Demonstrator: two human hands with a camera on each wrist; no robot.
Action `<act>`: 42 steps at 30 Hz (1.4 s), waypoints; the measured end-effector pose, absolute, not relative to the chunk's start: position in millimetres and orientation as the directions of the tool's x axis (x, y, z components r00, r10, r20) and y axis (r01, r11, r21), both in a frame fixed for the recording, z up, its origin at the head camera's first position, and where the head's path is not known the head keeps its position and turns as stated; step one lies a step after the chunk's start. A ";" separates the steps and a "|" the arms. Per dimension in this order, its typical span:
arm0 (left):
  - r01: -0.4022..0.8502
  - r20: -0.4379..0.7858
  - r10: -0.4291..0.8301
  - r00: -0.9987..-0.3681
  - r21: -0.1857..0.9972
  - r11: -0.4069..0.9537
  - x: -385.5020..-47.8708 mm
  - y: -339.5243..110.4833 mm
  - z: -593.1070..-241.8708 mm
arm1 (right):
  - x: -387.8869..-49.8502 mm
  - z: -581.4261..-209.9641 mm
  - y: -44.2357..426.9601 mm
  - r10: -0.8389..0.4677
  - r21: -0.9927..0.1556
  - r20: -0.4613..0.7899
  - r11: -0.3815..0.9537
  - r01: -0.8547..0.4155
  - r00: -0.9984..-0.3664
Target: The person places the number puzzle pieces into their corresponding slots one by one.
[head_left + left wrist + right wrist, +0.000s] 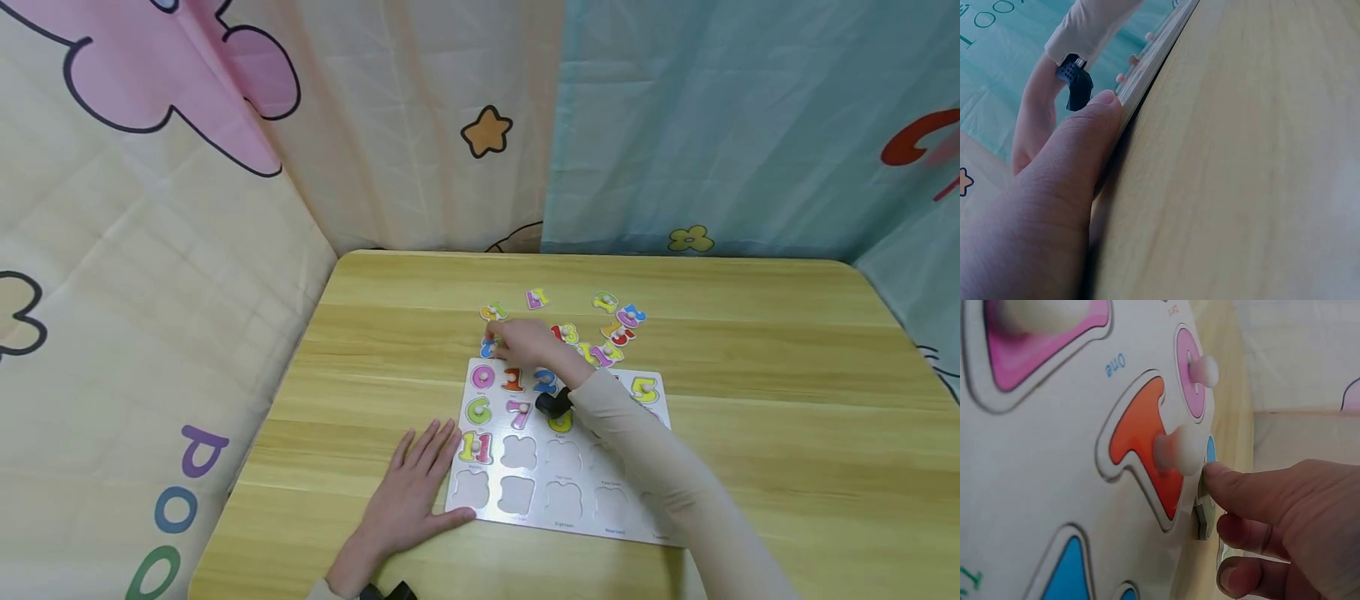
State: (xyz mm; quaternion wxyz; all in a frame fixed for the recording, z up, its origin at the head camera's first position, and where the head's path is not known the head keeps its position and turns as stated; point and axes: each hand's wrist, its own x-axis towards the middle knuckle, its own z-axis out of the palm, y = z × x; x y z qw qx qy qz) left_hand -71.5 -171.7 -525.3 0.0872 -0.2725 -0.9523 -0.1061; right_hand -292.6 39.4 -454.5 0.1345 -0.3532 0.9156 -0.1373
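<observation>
the right hand reaches across the puzzle board, fingers bent at a blue piece that lies just past the far edge, near its left end; i can't tell whether they grip it, nor which way its long axis runs. that hand is the nearer to the piece. the left hand rests flat, fingers spread, gripping nothing, thumb touching the board's near left corner, closer to the vacant recesses.

I see a pale number board flat on the bench, partly filled; loose, knobbed number pieces lie towards the far edge.
</observation>
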 end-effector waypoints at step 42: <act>0.531 0.196 0.501 -0.843 0.143 0.835 -71.1 -171.6 -524.0 | -167.8 -457.5 92.7 -0.660 -0.461 -0.061 0.684 -0.566 -0.749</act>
